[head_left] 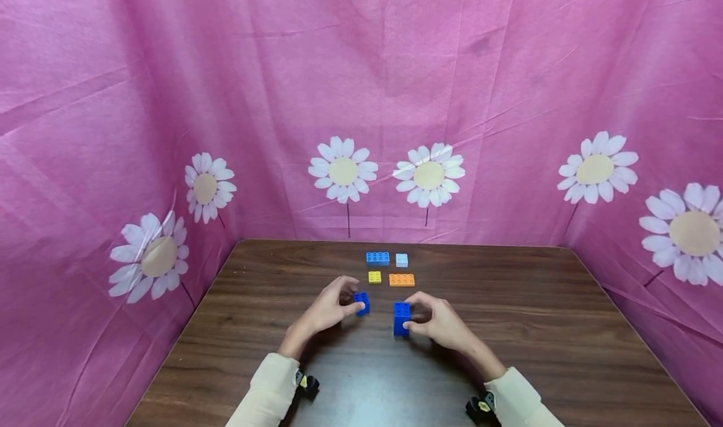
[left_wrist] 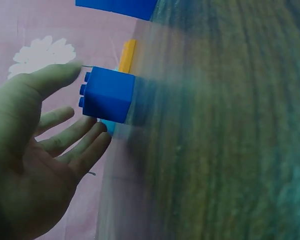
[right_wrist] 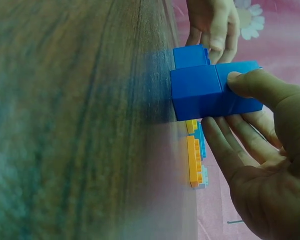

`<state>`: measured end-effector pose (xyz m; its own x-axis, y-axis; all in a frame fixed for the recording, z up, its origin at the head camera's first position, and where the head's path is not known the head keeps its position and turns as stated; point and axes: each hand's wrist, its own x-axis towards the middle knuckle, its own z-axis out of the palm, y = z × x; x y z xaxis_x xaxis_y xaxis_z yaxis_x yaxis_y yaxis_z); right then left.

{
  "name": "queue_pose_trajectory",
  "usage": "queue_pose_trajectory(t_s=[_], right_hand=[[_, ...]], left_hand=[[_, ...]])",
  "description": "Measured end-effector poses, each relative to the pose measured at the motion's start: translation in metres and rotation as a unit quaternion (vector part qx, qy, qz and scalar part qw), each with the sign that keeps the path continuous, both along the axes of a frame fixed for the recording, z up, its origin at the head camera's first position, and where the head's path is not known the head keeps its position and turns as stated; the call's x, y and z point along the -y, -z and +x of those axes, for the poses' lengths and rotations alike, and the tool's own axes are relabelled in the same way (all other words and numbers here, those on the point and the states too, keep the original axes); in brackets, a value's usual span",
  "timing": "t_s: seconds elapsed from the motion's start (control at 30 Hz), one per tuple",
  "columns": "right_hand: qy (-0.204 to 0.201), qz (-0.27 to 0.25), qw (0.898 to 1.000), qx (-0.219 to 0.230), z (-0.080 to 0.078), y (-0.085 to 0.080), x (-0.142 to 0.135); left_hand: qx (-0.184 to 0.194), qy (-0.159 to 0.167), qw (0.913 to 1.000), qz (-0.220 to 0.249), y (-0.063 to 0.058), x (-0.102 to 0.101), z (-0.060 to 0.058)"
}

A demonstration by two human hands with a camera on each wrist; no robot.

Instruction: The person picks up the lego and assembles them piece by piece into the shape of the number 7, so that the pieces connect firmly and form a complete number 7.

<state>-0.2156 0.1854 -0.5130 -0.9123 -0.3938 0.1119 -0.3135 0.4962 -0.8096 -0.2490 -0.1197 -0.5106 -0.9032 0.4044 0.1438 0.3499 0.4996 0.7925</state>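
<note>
In the head view my right hand (head_left: 443,323) pinches a stack of two dark blue toy bricks (head_left: 401,319). The right wrist view shows its thumb (right_wrist: 250,84) against the upper brick (right_wrist: 242,97), with the seam above the lower brick (right_wrist: 197,95). To the left a single dark blue brick (head_left: 362,303) stands on the table, studs up. My left hand (head_left: 329,308) is around it with the fingers spread. In the left wrist view the left thumb (left_wrist: 59,80) lies by the top edge of that brick (left_wrist: 108,95); whether it touches, I cannot tell.
Beyond the hands, a yellow brick (head_left: 374,277) and an orange brick (head_left: 401,280) lie on the brown wooden table (head_left: 508,289). Behind these are a lighter blue brick (head_left: 377,258) and a pale blue one (head_left: 401,260). A pink cloth (head_left: 361,88) with daisies surrounds the table's back and sides.
</note>
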Motion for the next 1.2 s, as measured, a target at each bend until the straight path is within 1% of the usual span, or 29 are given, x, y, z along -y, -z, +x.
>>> queue_pose_trajectory(t_s=[0.1,0.27,0.47,0.63,0.77,0.87,0.97,1.1,1.2], right_hand=[[0.003,0.0,1.0,-0.002,0.001,0.0,0.0],[0.002,-0.005,1.0,0.001,0.002,0.001,-0.001],[0.002,-0.005,1.0,-0.003,0.002,0.002,0.0],[0.011,-0.002,1.0,-0.003,0.005,0.0,0.001],[0.013,0.0,1.0,-0.009,0.006,0.0,0.002],[0.016,0.013,1.0,-0.016,0.006,0.0,0.003],[0.02,0.022,0.999,-0.011,0.006,-0.001,0.005],[0.02,0.016,1.0,-0.003,0.006,-0.003,0.007],[0.023,0.017,0.999,-0.014,0.007,-0.004,0.009]], left_hand=[[-0.001,0.015,0.9998,-0.017,0.002,-0.002,0.001],[-0.003,0.028,0.9993,-0.023,0.005,-0.006,0.002],[-0.041,0.036,0.9973,-0.05,0.011,-0.007,-0.001],[-0.056,0.043,0.9967,-0.041,0.01,-0.007,-0.002],[-0.066,0.043,0.9962,-0.039,0.008,-0.007,-0.001],[-0.07,0.038,0.9957,-0.047,0.007,-0.007,-0.001],[-0.076,0.032,0.9952,-0.054,0.007,-0.008,0.0],[-0.075,0.028,0.9953,-0.054,0.005,-0.009,-0.002],[-0.072,0.028,0.9956,-0.053,0.005,-0.009,-0.002]])
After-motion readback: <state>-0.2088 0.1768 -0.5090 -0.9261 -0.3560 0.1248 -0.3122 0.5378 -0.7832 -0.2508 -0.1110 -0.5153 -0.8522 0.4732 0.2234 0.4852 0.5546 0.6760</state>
